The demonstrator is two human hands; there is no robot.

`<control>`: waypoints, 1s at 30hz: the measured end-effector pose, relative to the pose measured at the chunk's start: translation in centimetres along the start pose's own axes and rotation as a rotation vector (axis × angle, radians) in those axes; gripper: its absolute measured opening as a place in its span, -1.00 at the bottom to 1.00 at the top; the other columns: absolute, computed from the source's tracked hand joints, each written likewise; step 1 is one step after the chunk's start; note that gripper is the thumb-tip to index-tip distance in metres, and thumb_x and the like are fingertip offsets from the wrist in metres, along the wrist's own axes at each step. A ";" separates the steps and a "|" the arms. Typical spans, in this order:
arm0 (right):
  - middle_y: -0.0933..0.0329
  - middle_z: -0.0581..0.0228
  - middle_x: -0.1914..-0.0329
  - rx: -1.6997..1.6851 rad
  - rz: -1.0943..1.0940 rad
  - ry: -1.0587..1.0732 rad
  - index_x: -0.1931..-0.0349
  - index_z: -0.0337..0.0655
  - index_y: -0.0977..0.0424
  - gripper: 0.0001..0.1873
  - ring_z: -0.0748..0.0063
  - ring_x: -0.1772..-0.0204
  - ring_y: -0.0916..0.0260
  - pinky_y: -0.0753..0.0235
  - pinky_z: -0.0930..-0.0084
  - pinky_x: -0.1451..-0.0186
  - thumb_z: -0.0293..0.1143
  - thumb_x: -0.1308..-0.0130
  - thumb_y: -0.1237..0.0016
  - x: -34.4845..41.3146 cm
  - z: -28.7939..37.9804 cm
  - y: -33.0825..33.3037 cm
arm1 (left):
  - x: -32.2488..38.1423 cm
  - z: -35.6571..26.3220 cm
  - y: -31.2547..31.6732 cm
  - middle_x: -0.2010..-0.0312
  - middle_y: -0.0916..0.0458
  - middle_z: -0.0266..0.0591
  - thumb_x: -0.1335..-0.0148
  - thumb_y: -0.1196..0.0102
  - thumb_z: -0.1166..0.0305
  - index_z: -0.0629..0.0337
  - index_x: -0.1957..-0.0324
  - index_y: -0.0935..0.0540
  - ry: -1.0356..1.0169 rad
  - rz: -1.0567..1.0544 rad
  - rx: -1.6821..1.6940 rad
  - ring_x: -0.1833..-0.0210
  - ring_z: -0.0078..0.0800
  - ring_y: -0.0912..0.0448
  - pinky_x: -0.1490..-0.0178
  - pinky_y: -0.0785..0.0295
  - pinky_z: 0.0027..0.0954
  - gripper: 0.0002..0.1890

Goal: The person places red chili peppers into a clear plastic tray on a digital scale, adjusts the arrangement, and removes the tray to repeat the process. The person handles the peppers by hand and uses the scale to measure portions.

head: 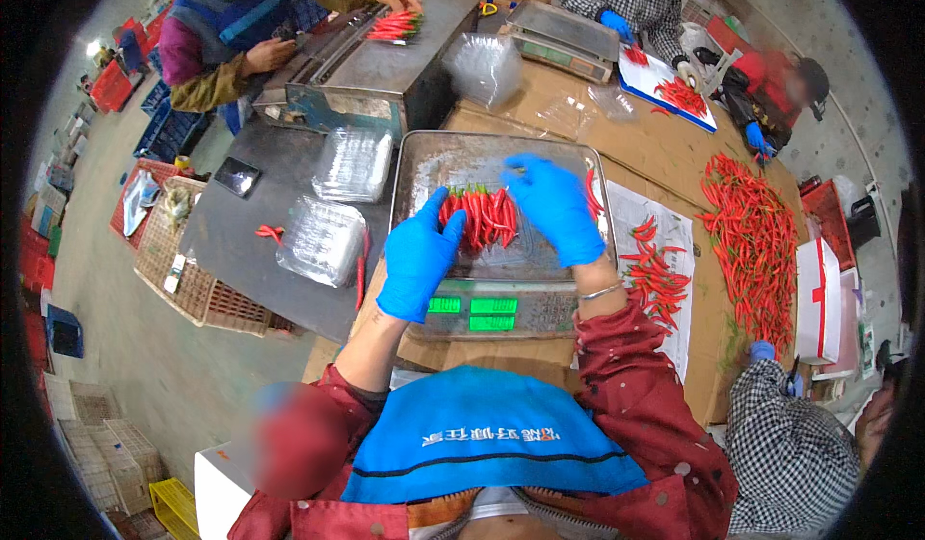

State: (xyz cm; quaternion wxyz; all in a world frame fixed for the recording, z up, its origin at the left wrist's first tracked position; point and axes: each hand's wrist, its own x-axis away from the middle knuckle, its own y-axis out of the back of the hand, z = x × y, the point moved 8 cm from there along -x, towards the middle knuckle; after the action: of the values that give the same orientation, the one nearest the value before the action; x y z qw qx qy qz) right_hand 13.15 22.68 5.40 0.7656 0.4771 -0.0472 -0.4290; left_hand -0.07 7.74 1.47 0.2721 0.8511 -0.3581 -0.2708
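A row of red chili peppers (483, 216) with green stems lies side by side on the metal pan (426, 157) of a digital scale. My left hand (421, 254), in a blue glove, is at the left end of the row, thumb and forefinger apart against the peppers. To their right, over the pan, is my gloved right hand (553, 207) with its fingers bent; whether something small is between the fingertips is unclear. A few peppers (593, 194) lie by the pan's right edge. Green displays (493, 314) glow on the scale's front.
Left of the scale are stacks of clear plastic trays (323, 240) and a phone (237, 176). Loose peppers (656, 280) lie on paper at right, beside a large pepper heap (751, 251). Co-workers handle peppers around the table; one is at a wrapping machine (390, 63).
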 end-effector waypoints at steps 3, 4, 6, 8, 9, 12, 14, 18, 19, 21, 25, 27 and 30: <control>-0.57 0.03 0.25 0.181 -0.047 -0.067 0.17 -0.06 -0.58 -0.69 0.02 0.20 -0.53 -0.51 0.23 0.15 -0.12 -0.16 -0.03 -0.2 -4.9 4.0 | -0.2 0.4 0.2 0.59 -0.58 -0.11 -0.22 -0.16 0.26 0.08 -0.14 -0.53 0.009 0.002 0.052 0.59 -0.38 -0.54 0.46 -0.40 -0.32 -0.57; -0.56 0.03 0.26 0.286 -0.026 -0.103 0.20 -0.06 -0.58 -0.71 0.01 0.21 -0.52 -0.51 0.22 0.16 -0.13 -0.14 -0.05 -0.1 -6.5 4.7 | -0.4 0.9 0.2 0.59 -0.58 -0.17 -0.25 -0.13 0.28 0.07 -0.14 -0.52 0.053 0.040 0.097 0.58 -0.49 -0.53 0.46 -0.41 -0.37 -0.59; -0.55 0.02 0.29 0.430 0.007 -0.123 0.25 -0.07 -0.59 -0.73 0.00 0.21 -0.50 -0.50 0.19 0.17 -0.16 -0.09 -0.08 0.5 -8.7 4.5 | -0.8 1.2 0.8 0.59 -0.57 -0.21 -0.27 -0.11 0.29 0.08 -0.14 -0.52 0.095 0.040 0.172 0.58 -0.56 -0.51 0.46 -0.41 -0.41 -0.61; -0.53 0.01 0.31 0.506 0.062 -0.119 0.29 -0.08 -0.60 -0.75 -0.01 0.20 -0.48 -0.48 0.16 0.18 -0.19 -0.05 -0.10 1.3 -9.9 3.5 | -0.7 1.5 0.8 0.57 -0.56 -0.24 -0.30 -0.08 0.30 0.09 -0.15 -0.52 0.187 0.074 0.363 0.58 -0.61 -0.48 0.46 -0.41 -0.46 -0.62; -0.53 0.00 0.31 0.512 0.053 -0.101 0.30 -0.09 -0.59 -0.75 -0.02 0.19 -0.48 -0.48 0.15 0.18 -0.19 -0.05 -0.10 1.4 -10.2 3.3 | -0.7 1.4 1.1 0.57 -0.56 -0.25 -0.30 -0.08 0.30 0.09 -0.15 -0.52 0.206 0.074 0.355 0.57 -0.62 -0.48 0.47 -0.40 -0.47 -0.62; -0.53 -0.01 0.30 0.517 0.109 -0.120 0.32 -0.10 -0.59 -0.76 -0.01 0.19 -0.48 -0.48 0.16 0.18 -0.20 -0.03 -0.12 1.5 -10.6 2.3 | -0.8 1.1 2.1 0.54 -0.57 -0.29 -0.29 -0.09 0.32 0.08 -0.15 -0.52 0.233 0.056 0.409 0.56 -0.65 -0.48 0.50 -0.37 -0.52 -0.62; -0.53 -0.02 0.30 0.512 0.077 -0.103 0.31 -0.10 -0.59 -0.75 0.01 0.21 -0.50 -0.49 0.21 0.19 -0.20 -0.03 -0.14 1.3 -10.1 2.4 | -0.6 0.9 2.6 0.51 -0.57 -0.30 -0.29 -0.10 0.34 0.07 -0.15 -0.53 0.238 0.062 0.418 0.54 -0.67 -0.48 0.51 -0.36 -0.55 -0.62; -0.59 0.06 0.32 -0.074 -0.046 -0.238 0.27 -0.21 -0.57 -0.74 0.20 0.30 -0.54 -0.49 0.31 0.27 -0.22 -0.17 -0.06 1.7 -9.8 3.8 | -0.3 -0.3 2.8 0.44 -0.60 -0.32 -0.30 -0.08 0.37 0.08 -0.14 -0.54 0.187 0.055 0.583 0.46 -0.67 -0.51 0.47 -0.38 -0.59 -0.64; -0.60 0.11 0.32 -0.259 -0.042 -0.289 0.23 -0.23 -0.56 -0.73 0.27 0.31 -0.53 -0.48 0.36 0.28 -0.23 -0.18 -0.05 1.8 -9.8 3.9 | -0.2 -0.9 2.5 0.41 -0.61 -0.32 -0.30 -0.08 0.37 0.08 -0.14 -0.54 0.165 0.081 0.611 0.44 -0.67 -0.52 0.45 -0.39 -0.60 -0.65; -0.60 0.20 0.31 -0.548 0.013 -0.373 0.14 -0.26 -0.52 -0.69 0.41 0.31 -0.50 -0.47 0.46 0.27 -0.23 -0.21 -0.05 2.2 -9.0 4.1 | 0.2 -2.4 1.8 0.35 -0.64 -0.32 -0.30 -0.07 0.39 0.10 -0.13 -0.54 0.108 0.136 0.681 0.39 -0.67 -0.54 0.41 -0.41 -0.61 -0.66; -0.58 0.28 0.28 -0.867 0.232 -0.331 -0.09 -0.21 -0.41 -0.58 0.55 0.32 -0.45 -0.44 0.58 0.27 -0.25 -0.26 -0.04 3.5 -3.3 3.4 | 1.2 -5.0 -0.3 0.25 -0.65 -0.23 -0.27 -0.13 0.35 0.18 -0.08 -0.57 0.130 0.312 0.802 0.33 -0.62 -0.51 0.29 -0.44 -0.54 -0.66; -0.57 0.29 0.27 -0.952 0.339 -0.244 -0.20 -0.17 -0.33 -0.52 0.58 0.32 -0.44 -0.42 0.62 0.28 -0.27 -0.29 -0.02 4.8 0.6 2.5 | 1.7 -5.9 -0.6 0.25 -0.64 -0.26 -0.27 -0.14 0.27 0.21 -0.03 -0.60 0.147 0.392 0.893 0.28 -0.61 -0.51 0.23 -0.43 -0.53 -0.66; -0.54 0.30 0.28 -1.087 0.459 -0.208 -0.29 -0.14 -0.25 -0.46 0.61 0.33 -0.42 -0.42 0.64 0.28 -0.29 -0.31 0.00 6.7 4.5 1.1 | 2.2 -6.3 -0.7 0.31 -0.62 -0.30 -0.26 -0.14 0.17 0.21 0.06 -0.61 0.191 0.451 0.944 0.30 -0.62 -0.50 0.22 -0.40 -0.52 -0.66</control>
State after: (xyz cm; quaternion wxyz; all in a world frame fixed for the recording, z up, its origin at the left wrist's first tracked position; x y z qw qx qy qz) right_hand 15.83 15.05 6.45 0.9644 -0.0498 0.0023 -0.2599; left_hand 5.66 8.18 4.90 -0.0576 0.8036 -0.5889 0.0637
